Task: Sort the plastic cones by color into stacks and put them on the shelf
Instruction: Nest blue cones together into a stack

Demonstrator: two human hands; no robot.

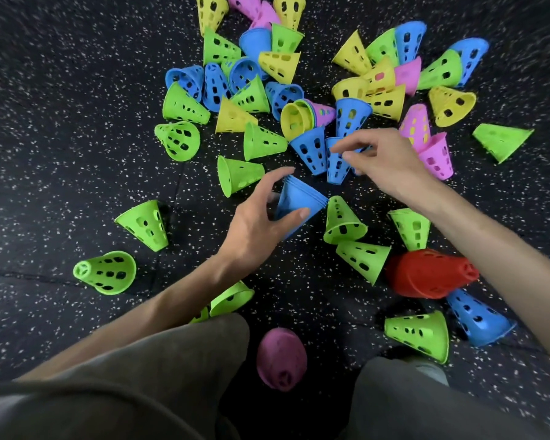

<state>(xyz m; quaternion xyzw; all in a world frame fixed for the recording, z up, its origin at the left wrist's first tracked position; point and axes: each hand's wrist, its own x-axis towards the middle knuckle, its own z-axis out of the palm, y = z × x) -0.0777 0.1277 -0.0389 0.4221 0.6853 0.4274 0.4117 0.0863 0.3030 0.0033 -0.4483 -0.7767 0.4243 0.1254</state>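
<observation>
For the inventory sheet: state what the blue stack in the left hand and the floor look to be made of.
Blue stack: thin moulded plastic by the look, smooth with a slight sheen, its nested rims showing as fine lines.
Floor: probably rubber matting, matt black with pale flecks and a visible seam.

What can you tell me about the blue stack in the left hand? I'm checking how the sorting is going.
The blue stack is several smooth plastic cones nested together, their rims showing as close layered edges at the wide end. It is tilted, wide end up and toward the right, narrow end hidden behind the left hand. That hand's grip has the thumb on the near side and the fingers over the top. It sits above the speckled black floor, beside loose green cones.
</observation>
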